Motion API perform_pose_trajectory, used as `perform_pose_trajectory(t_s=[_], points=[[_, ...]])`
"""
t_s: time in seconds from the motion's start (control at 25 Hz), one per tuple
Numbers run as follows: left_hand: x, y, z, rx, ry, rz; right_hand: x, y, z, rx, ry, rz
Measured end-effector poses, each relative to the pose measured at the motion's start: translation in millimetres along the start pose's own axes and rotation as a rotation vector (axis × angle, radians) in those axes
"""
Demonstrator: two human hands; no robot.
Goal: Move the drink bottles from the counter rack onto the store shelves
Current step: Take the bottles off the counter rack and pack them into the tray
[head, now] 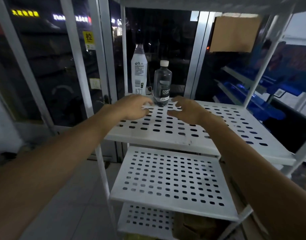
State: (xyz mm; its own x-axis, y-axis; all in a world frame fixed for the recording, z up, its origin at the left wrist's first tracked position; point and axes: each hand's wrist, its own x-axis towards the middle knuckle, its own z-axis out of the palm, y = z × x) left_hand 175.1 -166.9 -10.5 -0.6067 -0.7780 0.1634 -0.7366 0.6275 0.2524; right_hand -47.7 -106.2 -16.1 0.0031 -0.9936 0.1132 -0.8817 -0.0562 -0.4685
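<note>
Two bare forearms reach forward over a white shelf unit (103,170) made of slotted boards. Below the clear soda bottle (162,84), nearer the viewer, sit two lower boards (166,203). The left hand (136,108) hovers just left of the soda bottle's base and the right hand (185,108) just right of it. Both have fingers spread and loosely curved, gripping nothing; whether a fingertip touches the bottle cannot be told. The soda bottle stands upright near the back edge of the middle board (166,135), probably to leave room in front. Just left of it stands a taller white-labelled bottle (139,71). Behind it, dark glass doors (50,66) show night-time street lights.
</note>
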Motion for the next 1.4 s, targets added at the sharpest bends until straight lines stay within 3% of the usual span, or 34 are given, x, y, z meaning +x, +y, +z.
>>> perform_pose_trajectory(t_s=[0.2, 0.4, 0.52, 0.68, 0.92, 1.2, 1.4], points=[[33, -20, 5, -0.072, -0.047, -0.059, 68, 19, -12, 0.138, 0.015, 0.018], [58, -32, 2, -0.115, -0.02, -0.086, 114, 23, -7, 0.645, 0.098, -0.037], [64, -35, 7, -0.133, 0.011, -0.052, 129, 27, 2, 0.813, 0.095, -0.068], [64, -42, 13, -0.128, 0.046, -0.038, 138, 31, 13, 0.885, 0.041, -0.103], [62, -44, 14, -0.152, 0.028, -0.055, 132, 33, 12, 0.856, 0.137, -0.104], [64, -24, 13, -0.349, 0.074, -0.021, 83, 18, -3, 0.933, 0.255, -0.029], [52, 17, 12, -0.647, 0.033, 0.175, 21, 5, -25, 0.902, 0.407, -0.015]])
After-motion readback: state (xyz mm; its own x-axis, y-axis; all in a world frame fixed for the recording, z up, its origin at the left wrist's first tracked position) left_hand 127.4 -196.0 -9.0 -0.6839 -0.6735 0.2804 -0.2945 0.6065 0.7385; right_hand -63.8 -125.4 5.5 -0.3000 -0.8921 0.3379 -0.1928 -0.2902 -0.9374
